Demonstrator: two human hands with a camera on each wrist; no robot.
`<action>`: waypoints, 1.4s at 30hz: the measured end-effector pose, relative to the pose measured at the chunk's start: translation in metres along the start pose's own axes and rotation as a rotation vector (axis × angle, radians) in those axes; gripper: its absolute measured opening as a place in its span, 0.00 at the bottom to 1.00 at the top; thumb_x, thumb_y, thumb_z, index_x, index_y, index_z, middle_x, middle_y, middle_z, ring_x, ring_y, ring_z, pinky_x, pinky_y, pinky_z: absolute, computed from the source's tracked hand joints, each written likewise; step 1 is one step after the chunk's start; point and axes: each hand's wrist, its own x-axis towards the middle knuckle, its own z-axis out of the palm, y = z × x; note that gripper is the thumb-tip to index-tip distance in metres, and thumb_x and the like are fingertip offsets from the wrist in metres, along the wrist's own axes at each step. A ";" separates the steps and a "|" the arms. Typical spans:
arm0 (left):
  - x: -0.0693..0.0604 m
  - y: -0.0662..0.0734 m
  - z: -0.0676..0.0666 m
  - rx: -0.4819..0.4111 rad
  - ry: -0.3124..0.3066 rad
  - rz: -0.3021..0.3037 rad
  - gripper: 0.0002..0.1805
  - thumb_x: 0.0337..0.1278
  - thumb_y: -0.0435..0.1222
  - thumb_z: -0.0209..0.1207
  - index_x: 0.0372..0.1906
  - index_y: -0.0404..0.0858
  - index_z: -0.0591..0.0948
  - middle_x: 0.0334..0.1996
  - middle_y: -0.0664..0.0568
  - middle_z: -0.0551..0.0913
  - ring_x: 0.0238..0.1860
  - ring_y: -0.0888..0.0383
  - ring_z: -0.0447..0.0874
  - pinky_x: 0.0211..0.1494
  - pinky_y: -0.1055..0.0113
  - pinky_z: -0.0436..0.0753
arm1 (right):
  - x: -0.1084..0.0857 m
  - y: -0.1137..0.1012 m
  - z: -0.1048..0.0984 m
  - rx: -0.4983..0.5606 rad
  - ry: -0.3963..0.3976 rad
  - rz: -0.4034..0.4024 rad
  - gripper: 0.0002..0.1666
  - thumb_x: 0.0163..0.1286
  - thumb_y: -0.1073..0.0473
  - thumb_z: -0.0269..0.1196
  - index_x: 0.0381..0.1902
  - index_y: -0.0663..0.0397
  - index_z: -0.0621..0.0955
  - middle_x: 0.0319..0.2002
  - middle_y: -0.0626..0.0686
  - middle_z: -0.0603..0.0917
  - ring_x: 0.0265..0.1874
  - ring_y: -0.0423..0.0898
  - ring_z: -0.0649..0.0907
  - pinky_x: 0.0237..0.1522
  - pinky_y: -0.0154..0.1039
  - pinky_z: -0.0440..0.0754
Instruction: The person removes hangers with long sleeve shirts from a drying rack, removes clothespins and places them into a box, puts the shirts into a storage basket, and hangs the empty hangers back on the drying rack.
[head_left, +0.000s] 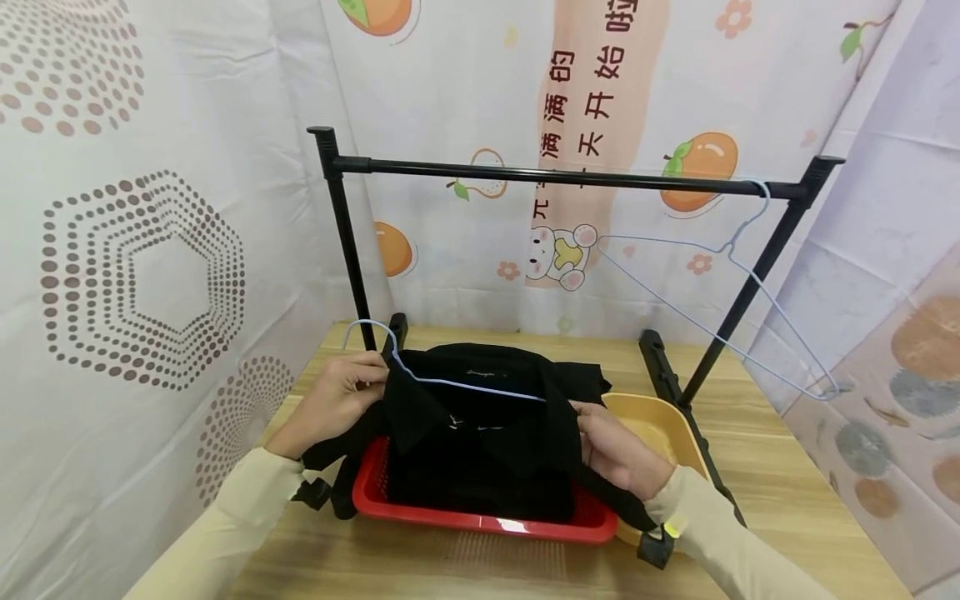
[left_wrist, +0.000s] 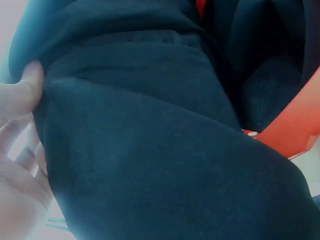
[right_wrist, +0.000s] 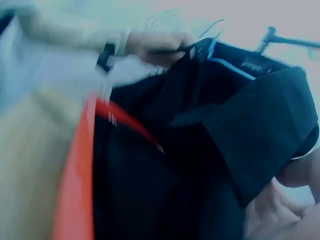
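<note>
A black collared shirt (head_left: 422,410), its collar facing me, is held up between my two hands over a red basket (head_left: 480,522). Inside its neck lies a blue wire hanger (head_left: 480,388), the hook sticking up at the left. With thumb and fingers, my left hand (head_left: 341,396) grips the shirt's left edge just below that hook; in the left wrist view the thumb presses on the black cloth (left_wrist: 140,145). On the opposite side my right hand (head_left: 618,450) holds the shirt's right edge. The hanger's right end is hidden by cloth.
A black rack (head_left: 525,174) stands behind the basket on the wooden table (head_left: 795,492). From its bar's right end hangs another blue wire hanger (head_left: 660,298). A yellow basin (head_left: 637,403) sits right of the basket, partly behind my right hand. Printed curtains (head_left: 465,83) surround the table.
</note>
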 end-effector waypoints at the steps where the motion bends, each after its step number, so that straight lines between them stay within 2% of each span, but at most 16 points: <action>1: 0.000 0.000 0.000 0.008 0.001 -0.006 0.25 0.48 0.10 0.62 0.27 0.46 0.85 0.29 0.59 0.79 0.27 0.62 0.72 0.32 0.71 0.72 | 0.000 -0.001 0.000 -0.085 0.032 -0.051 0.12 0.83 0.65 0.45 0.47 0.56 0.77 0.34 0.47 0.79 0.32 0.39 0.80 0.39 0.34 0.80; 3: 0.000 0.000 0.001 0.014 0.004 -0.026 0.25 0.48 0.11 0.62 0.25 0.47 0.84 0.27 0.59 0.78 0.26 0.62 0.71 0.31 0.71 0.72 | -0.002 -0.003 0.000 -0.238 0.122 -0.170 0.12 0.85 0.58 0.48 0.53 0.58 0.76 0.38 0.50 0.79 0.32 0.43 0.80 0.38 0.37 0.81; 6: -0.001 -0.001 0.001 0.019 0.016 -0.055 0.26 0.48 0.11 0.62 0.24 0.48 0.83 0.26 0.59 0.76 0.25 0.62 0.70 0.30 0.72 0.71 | -0.007 -0.007 0.001 -0.534 0.227 -0.397 0.16 0.82 0.51 0.57 0.54 0.56 0.78 0.37 0.53 0.78 0.29 0.47 0.78 0.33 0.38 0.81; 9: -0.002 -0.001 0.000 0.028 0.025 -0.078 0.26 0.48 0.11 0.62 0.24 0.49 0.84 0.26 0.60 0.76 0.25 0.63 0.71 0.30 0.73 0.71 | -0.009 -0.010 0.002 -0.885 0.268 -0.620 0.16 0.74 0.51 0.67 0.53 0.50 0.80 0.35 0.48 0.79 0.27 0.44 0.77 0.30 0.36 0.79; 11: -0.002 -0.001 0.000 0.038 0.025 -0.079 0.26 0.47 0.11 0.62 0.25 0.48 0.85 0.27 0.61 0.77 0.25 0.63 0.71 0.30 0.73 0.71 | -0.009 -0.009 0.002 -1.057 0.286 -0.738 0.16 0.68 0.54 0.72 0.51 0.48 0.81 0.32 0.43 0.79 0.25 0.39 0.76 0.27 0.34 0.76; 13: -0.002 -0.002 0.000 0.043 0.018 -0.074 0.25 0.47 0.11 0.62 0.26 0.47 0.86 0.28 0.61 0.78 0.26 0.63 0.71 0.30 0.73 0.72 | -0.008 -0.008 0.001 -1.125 0.294 -0.806 0.14 0.65 0.58 0.74 0.46 0.48 0.82 0.30 0.40 0.81 0.22 0.34 0.75 0.25 0.32 0.76; 15: -0.002 -0.002 0.001 0.038 0.004 -0.062 0.24 0.47 0.11 0.63 0.28 0.45 0.88 0.28 0.61 0.79 0.26 0.63 0.71 0.31 0.73 0.72 | -0.006 -0.005 -0.001 -1.111 0.292 -0.846 0.10 0.65 0.65 0.73 0.41 0.49 0.82 0.28 0.40 0.82 0.18 0.32 0.74 0.22 0.31 0.76; 18: -0.002 -0.002 0.002 0.022 -0.012 -0.045 0.23 0.47 0.11 0.63 0.32 0.43 0.91 0.29 0.61 0.80 0.26 0.63 0.72 0.31 0.72 0.74 | -0.004 -0.001 -0.006 -1.036 0.272 -0.870 0.12 0.66 0.72 0.70 0.35 0.49 0.82 0.26 0.41 0.84 0.15 0.32 0.74 0.19 0.31 0.76; 21: -0.001 -0.001 0.003 0.013 -0.011 -0.039 0.23 0.47 0.11 0.64 0.32 0.42 0.91 0.29 0.60 0.81 0.26 0.63 0.73 0.31 0.73 0.74 | -0.003 0.001 -0.011 -0.979 0.253 -0.884 0.14 0.68 0.72 0.67 0.34 0.46 0.82 0.25 0.42 0.83 0.14 0.33 0.75 0.18 0.31 0.76; 24: -0.001 0.000 0.003 0.012 -0.002 -0.038 0.23 0.48 0.11 0.64 0.29 0.44 0.88 0.29 0.59 0.79 0.26 0.62 0.72 0.31 0.72 0.73 | -0.002 0.001 -0.013 -0.897 0.232 -0.845 0.12 0.72 0.70 0.65 0.34 0.46 0.81 0.24 0.43 0.83 0.15 0.37 0.78 0.21 0.34 0.79; 26: 0.000 0.000 0.003 0.008 0.003 -0.039 0.23 0.49 0.12 0.63 0.26 0.46 0.85 0.28 0.58 0.78 0.26 0.62 0.71 0.31 0.72 0.72 | -0.001 0.000 -0.014 -0.792 0.216 -0.779 0.09 0.74 0.69 0.63 0.35 0.50 0.80 0.23 0.46 0.82 0.17 0.42 0.80 0.25 0.36 0.81; 29: 0.001 0.000 0.002 -0.008 0.011 -0.046 0.25 0.49 0.11 0.62 0.24 0.47 0.82 0.27 0.58 0.75 0.26 0.62 0.70 0.30 0.70 0.70 | -0.001 -0.001 -0.015 -0.576 0.180 -0.661 0.05 0.78 0.66 0.59 0.38 0.59 0.78 0.23 0.52 0.82 0.21 0.48 0.83 0.33 0.41 0.85; 32: 0.003 0.000 0.001 -0.032 0.015 -0.063 0.26 0.48 0.10 0.60 0.22 0.48 0.80 0.25 0.58 0.73 0.25 0.62 0.68 0.30 0.70 0.69 | -0.001 -0.001 -0.015 -0.325 0.084 -0.536 0.07 0.82 0.62 0.55 0.43 0.61 0.75 0.26 0.54 0.82 0.25 0.49 0.84 0.38 0.42 0.86; 36: 0.003 -0.001 0.001 -0.062 0.006 -0.088 0.25 0.49 0.10 0.59 0.20 0.47 0.79 0.25 0.59 0.71 0.25 0.63 0.67 0.29 0.69 0.68 | 0.002 -0.001 -0.014 0.137 -0.182 -0.364 0.10 0.86 0.62 0.45 0.45 0.53 0.74 0.34 0.48 0.79 0.34 0.42 0.81 0.43 0.36 0.80; 39: 0.003 -0.001 0.000 -0.076 0.007 -0.105 0.25 0.50 0.11 0.59 0.20 0.45 0.79 0.25 0.59 0.72 0.25 0.63 0.66 0.29 0.69 0.68 | 0.005 0.001 -0.013 0.504 -0.393 -0.246 0.22 0.85 0.69 0.34 0.49 0.52 0.76 0.41 0.47 0.79 0.42 0.41 0.80 0.50 0.34 0.78; 42: 0.002 -0.001 0.000 -0.085 0.017 -0.118 0.26 0.52 0.11 0.60 0.20 0.47 0.80 0.25 0.59 0.74 0.25 0.62 0.68 0.29 0.69 0.69 | 0.005 0.003 -0.011 0.707 -0.504 -0.151 0.30 0.81 0.74 0.29 0.50 0.56 0.79 0.44 0.50 0.82 0.46 0.42 0.82 0.54 0.35 0.78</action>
